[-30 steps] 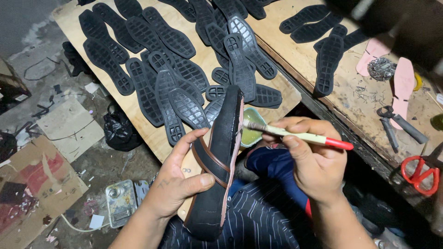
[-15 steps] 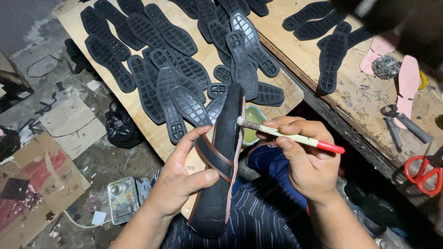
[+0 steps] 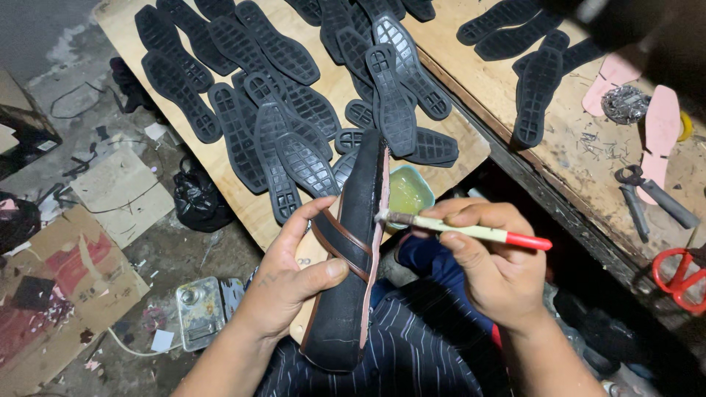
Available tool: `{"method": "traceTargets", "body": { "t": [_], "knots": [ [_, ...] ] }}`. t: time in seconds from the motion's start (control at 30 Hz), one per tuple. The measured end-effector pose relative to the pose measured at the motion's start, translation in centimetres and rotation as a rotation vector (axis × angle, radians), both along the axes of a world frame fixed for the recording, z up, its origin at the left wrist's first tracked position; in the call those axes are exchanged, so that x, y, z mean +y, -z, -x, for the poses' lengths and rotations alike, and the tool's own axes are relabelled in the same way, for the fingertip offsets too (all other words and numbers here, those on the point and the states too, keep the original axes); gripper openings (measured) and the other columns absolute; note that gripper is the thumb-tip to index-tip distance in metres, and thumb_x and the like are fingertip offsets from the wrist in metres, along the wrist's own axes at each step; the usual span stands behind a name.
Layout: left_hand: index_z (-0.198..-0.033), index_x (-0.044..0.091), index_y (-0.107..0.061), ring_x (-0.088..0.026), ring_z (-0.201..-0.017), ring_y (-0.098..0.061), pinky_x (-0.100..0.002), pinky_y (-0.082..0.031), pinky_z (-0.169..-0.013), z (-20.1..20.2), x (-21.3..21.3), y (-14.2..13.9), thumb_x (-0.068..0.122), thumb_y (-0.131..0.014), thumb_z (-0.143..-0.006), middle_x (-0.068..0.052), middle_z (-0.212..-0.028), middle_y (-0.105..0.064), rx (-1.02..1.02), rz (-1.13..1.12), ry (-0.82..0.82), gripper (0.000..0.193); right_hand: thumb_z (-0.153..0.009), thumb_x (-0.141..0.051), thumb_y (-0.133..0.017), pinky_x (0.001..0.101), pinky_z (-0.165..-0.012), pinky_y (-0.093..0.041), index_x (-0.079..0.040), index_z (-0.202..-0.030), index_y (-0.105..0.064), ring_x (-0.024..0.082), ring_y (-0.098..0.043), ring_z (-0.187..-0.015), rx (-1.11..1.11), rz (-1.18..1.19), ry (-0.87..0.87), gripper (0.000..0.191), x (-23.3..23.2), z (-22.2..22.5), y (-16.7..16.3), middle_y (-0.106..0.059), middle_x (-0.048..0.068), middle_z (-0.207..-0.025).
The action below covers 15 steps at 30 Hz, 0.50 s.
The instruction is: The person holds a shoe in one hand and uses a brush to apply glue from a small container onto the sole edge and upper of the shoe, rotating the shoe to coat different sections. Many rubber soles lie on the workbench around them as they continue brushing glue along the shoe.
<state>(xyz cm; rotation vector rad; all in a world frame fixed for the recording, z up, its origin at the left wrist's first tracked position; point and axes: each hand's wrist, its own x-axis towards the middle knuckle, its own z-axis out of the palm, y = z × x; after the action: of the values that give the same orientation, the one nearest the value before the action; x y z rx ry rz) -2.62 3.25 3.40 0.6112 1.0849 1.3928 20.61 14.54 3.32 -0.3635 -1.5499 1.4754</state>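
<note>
My left hand [image 3: 294, 283] grips a black shoe upper [image 3: 351, 257] with brown straps, held on its side over my lap, its pink inner edge facing right. My right hand [image 3: 489, 261] holds a brush [image 3: 471, 231] with a pale handle and a red end. The brush's bristle tip touches the pink edge of the shoe near its upper part. A small green bowl of glue [image 3: 407, 192] sits just behind the brush tip on the wooden board [image 3: 243, 209].
Several black rubber soles [image 3: 279, 103] lie spread over the board and on the workbench [image 3: 573, 147] at the right. Pliers [image 3: 654, 198], red scissors [image 3: 680, 276], pink insoles [image 3: 662, 129] and loose nails rest on the bench. Cardboard scraps [image 3: 73, 272] and a black bag [image 3: 195, 198] lie on the floor.
The brush tip has slid a little along the shoe's pink edge. The shoe stays in my left hand, tilted slightly more upright.
</note>
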Motion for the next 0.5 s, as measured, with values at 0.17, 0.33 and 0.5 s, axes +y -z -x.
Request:
{"method": "traceTargets", "body": {
  "t": [0.17, 0.33, 0.5],
  "knots": [
    [-0.152, 0.009, -0.041, -0.021, -0.105, -0.069, -0.037, -0.058, -0.091, -0.34, -0.08, -0.16, 0.009, -0.079, -0.074, -0.013, -0.121, -0.069, -0.075, 0.023, 0.026, 0.087, -0.107, 0.003, -0.062, 0.0375, -0.102, -0.056, -0.001, -0.122, -0.057, 0.024, -0.067, -0.112, -0.03, -0.084, 0.139, 0.017, 0.85, 0.29, 0.12, -0.067, 0.023, -0.121],
    [-0.152, 0.008, -0.041, -0.021, -0.106, -0.07, -0.037, -0.059, -0.092, -0.43, 0.0, -0.28, 0.009, -0.08, -0.076, -0.014, -0.123, -0.069, -0.062, 0.011, 0.022, 0.086, -0.106, 0.002, -0.062, 0.0379, -0.104, -0.056, -0.001, -0.122, -0.056, 0.025, -0.067, -0.115, -0.046, -0.104, 0.118, 0.017, 0.73, 0.46, 0.24, -0.066, 0.022, -0.122],
    [-0.151, 0.01, -0.041, -0.021, -0.104, -0.071, -0.038, -0.06, -0.09, -0.36, 0.15, -0.24, 0.01, -0.079, -0.074, -0.013, -0.122, -0.069, -0.056, 0.059, 0.008, 0.085, -0.107, 0.002, -0.061, 0.0392, -0.106, -0.056, -0.002, -0.123, -0.056, 0.026, -0.067, -0.116, -0.041, -0.113, 0.071, 0.017, 0.61, 0.47, 0.4, -0.067, 0.022, -0.121]
  ]
}}
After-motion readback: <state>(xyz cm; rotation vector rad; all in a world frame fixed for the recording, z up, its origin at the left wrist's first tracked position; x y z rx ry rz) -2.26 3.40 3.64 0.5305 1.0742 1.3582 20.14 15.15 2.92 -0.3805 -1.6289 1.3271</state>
